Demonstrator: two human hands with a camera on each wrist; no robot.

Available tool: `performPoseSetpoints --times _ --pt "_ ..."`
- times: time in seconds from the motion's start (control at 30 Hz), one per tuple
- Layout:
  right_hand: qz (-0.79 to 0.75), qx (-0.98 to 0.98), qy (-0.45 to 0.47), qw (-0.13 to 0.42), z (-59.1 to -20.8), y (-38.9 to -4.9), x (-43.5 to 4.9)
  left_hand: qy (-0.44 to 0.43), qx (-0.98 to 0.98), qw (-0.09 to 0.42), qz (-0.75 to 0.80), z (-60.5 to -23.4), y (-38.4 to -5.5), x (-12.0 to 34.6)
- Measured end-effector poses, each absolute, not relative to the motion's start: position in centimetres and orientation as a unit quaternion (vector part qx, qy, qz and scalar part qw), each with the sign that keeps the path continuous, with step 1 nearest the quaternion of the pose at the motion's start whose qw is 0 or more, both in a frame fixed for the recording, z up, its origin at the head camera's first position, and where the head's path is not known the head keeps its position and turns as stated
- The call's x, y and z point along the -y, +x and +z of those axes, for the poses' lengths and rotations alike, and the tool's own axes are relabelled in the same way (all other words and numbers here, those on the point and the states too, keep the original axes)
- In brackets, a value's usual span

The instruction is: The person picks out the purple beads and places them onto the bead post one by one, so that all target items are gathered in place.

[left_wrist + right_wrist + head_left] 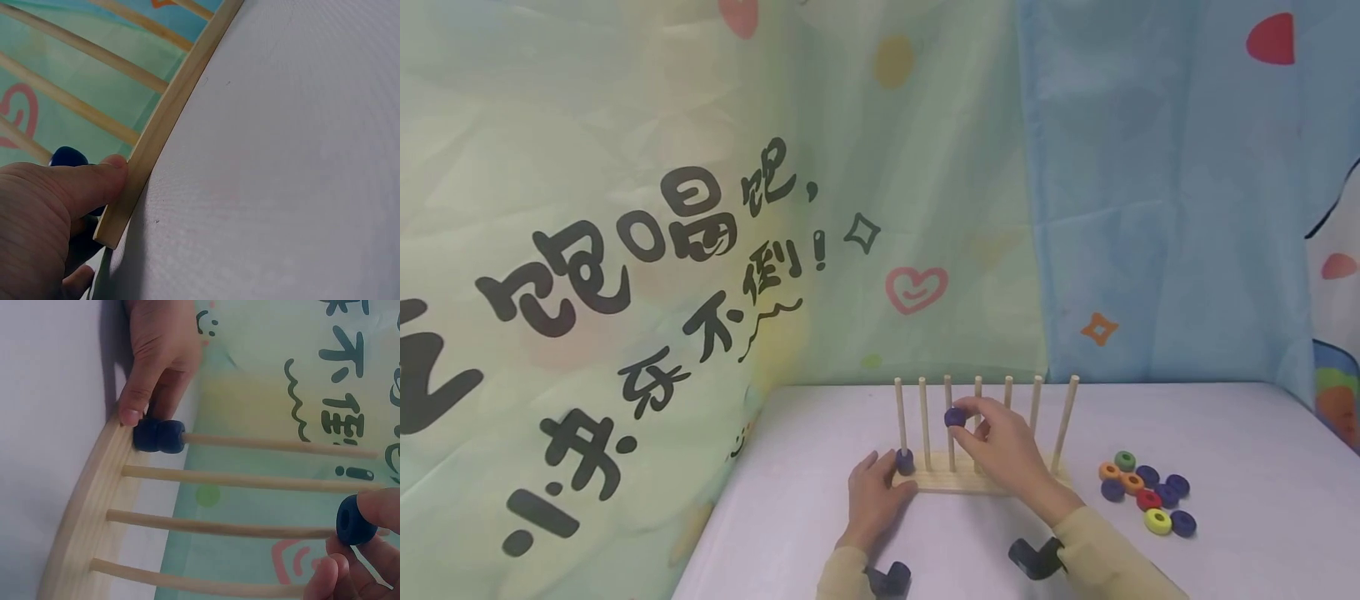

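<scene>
A wooden peg stand (951,482) with several upright pegs stands on the table. My left hand (874,496) grips the left end of its base, thumb on the front edge; the other fingers are partly hidden behind it. Two blue beads (159,436) sit stacked at the bottom of the leftmost peg, beside that hand. Between thumb and fingers, my right hand (1006,446) pinches another blue bead (355,520), its hole showing in the right wrist view. This bead is raised near the upper part of the pegs, off the leftmost one. Whether it touches a peg I cannot tell.
Right of the stand lies a loose group of beads: several blue, two orange (1132,482), one green (1124,461), one red (1148,499) and one yellow (1158,522). A pale table (805,450) carries everything. Printed curtains (917,208) hang behind and at the left.
</scene>
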State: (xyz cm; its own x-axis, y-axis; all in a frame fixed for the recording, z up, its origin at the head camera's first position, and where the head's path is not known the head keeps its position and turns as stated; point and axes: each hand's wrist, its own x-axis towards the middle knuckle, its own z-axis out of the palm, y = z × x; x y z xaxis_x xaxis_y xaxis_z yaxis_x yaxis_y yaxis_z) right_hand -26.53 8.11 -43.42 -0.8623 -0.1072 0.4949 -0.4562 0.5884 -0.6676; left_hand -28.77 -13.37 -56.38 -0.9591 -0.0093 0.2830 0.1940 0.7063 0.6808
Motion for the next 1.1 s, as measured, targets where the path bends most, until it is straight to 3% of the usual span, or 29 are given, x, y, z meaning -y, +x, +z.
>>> performPoseSetpoints --times 0.87,1.1 --pt "0.439 0.852 0.193 0.212 -40.1 -27.1 -6.0 -0.045 0.915 0.136 -0.376 -56.5 -28.8 13.4" --pt "0.441 0.843 0.198 0.235 -39.4 -27.5 -5.4 -0.037 0.915 0.135 -0.377 -56.7 -28.9 13.3"
